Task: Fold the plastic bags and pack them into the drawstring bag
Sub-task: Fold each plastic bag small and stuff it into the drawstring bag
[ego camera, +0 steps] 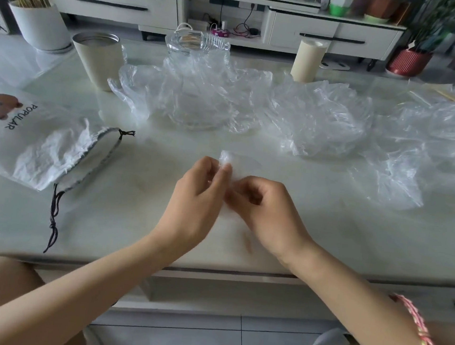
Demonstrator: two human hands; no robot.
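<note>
A small folded clear plastic bag [237, 165] sits between my two hands just above the table's middle. My left hand [195, 197] pinches its left edge with thumb and fingertips. My right hand [266, 207] has its fingers curled round the bag's lower right part. A white drawstring bag [35, 144] with a bear print and black cords lies flat at the left, mouth toward the centre. Loose crumpled clear plastic bags lie behind: one at the centre [192, 92], one to its right [324, 117], another at the far right [426, 151].
A beige cup [98, 59] stands at the back left, a glass dish [196, 41] behind the bags, a beige cylinder [307, 59] at the back right. A white plant pot [39, 25] sits far left. The table's front edge [226, 272] runs just above my knees.
</note>
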